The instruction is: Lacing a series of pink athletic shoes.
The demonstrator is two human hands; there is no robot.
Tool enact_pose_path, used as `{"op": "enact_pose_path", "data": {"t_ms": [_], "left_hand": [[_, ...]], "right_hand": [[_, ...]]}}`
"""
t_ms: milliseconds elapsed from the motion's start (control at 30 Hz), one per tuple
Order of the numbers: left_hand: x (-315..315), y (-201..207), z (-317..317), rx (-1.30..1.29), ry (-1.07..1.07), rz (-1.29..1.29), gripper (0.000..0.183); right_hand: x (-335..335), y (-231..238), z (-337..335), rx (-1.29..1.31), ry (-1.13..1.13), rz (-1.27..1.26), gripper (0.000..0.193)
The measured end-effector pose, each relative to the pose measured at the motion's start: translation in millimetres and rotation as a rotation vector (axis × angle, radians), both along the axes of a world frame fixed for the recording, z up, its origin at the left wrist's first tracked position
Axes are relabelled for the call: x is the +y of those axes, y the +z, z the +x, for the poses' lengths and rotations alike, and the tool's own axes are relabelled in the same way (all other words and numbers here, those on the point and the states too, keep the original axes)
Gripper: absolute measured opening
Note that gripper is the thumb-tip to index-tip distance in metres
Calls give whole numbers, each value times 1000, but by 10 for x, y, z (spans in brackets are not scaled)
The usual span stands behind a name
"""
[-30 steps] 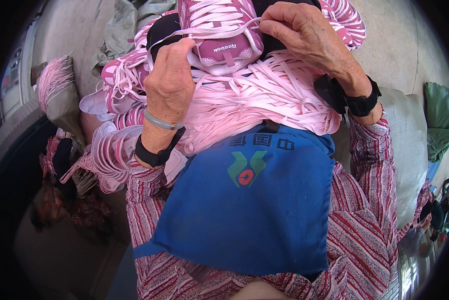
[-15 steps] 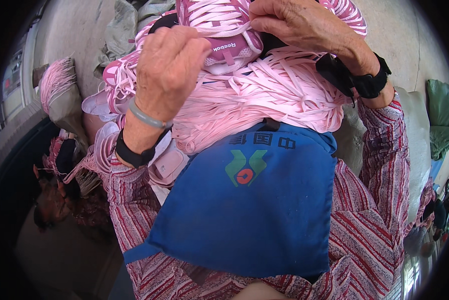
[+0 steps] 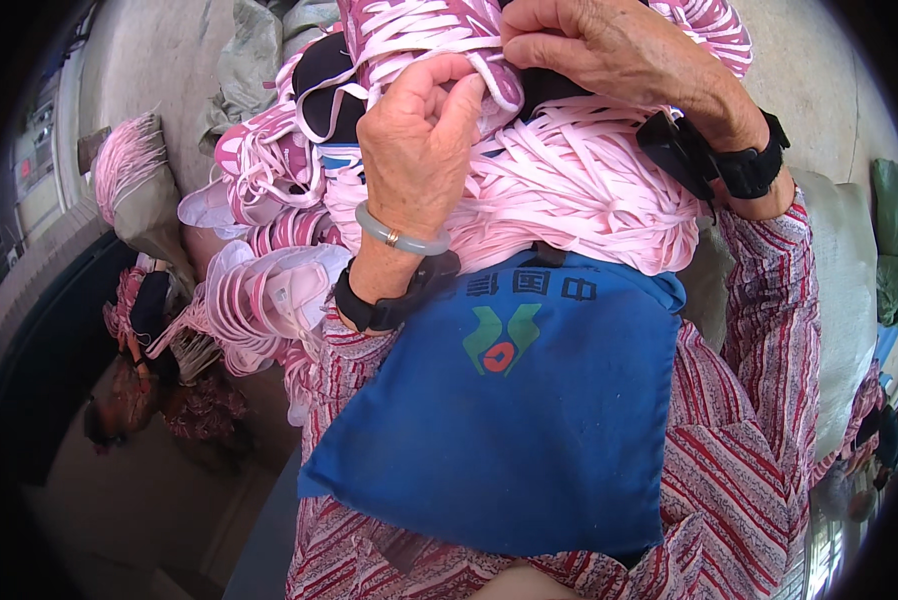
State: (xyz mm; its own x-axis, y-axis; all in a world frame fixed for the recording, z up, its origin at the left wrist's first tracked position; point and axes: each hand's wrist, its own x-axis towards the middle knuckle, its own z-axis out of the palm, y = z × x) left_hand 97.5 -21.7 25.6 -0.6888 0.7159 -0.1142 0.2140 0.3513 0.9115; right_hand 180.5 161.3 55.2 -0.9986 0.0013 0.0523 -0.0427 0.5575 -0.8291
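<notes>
A pink sneaker (image 3: 419, 25) with pale laces lies at the top middle, partly cut off by the picture's edge. My left hand (image 3: 421, 150) is closed in a pinch at the shoe's near opening; what its fingertips hold cannot be made out. On the shoe's right side, the thumb and forefinger of my right hand (image 3: 584, 45) pinch a pale shoelace (image 3: 469, 45) that crosses the shoe. Under both wrists spreads a thick pile of light pink shoelaces (image 3: 579, 190), above a blue apron (image 3: 489, 430) on my lap.
More laced pink sneakers (image 3: 259, 160) lie to the left, beside stacked pink-and-white shoe parts (image 3: 269, 300). A lace bundle (image 3: 129, 165) tops a grey sack further left. Another striped pink shoe (image 3: 709, 30) is at the upper right. Pale sacks (image 3: 829, 300) stand on the right.
My left hand has moved right and inward, from the shoe's left side to its near opening. The shoe's heel end is now mostly behind it. My right hand has hardly moved.
</notes>
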Motion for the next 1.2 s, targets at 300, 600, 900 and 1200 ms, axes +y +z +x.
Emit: {"op": "enact_pose_path", "data": {"t_ms": [300, 600, 900, 1200], "left_hand": [[-30, 79, 58, -59, 140, -32, 13], [-134, 57, 92, -113, 186, 55, 13], [-108, -17, 97, -38, 138, 65, 16], [-50, -82, 83, 119, 103, 71, 19]], "right_hand": [[-22, 70, 25, -14, 5, 51, 17], [-121, -1, 49, 15, -55, -37, 18], [-82, 48, -60, 1, 109, 221, 17], [-245, 0, 30, 120, 18, 184, 15]]}}
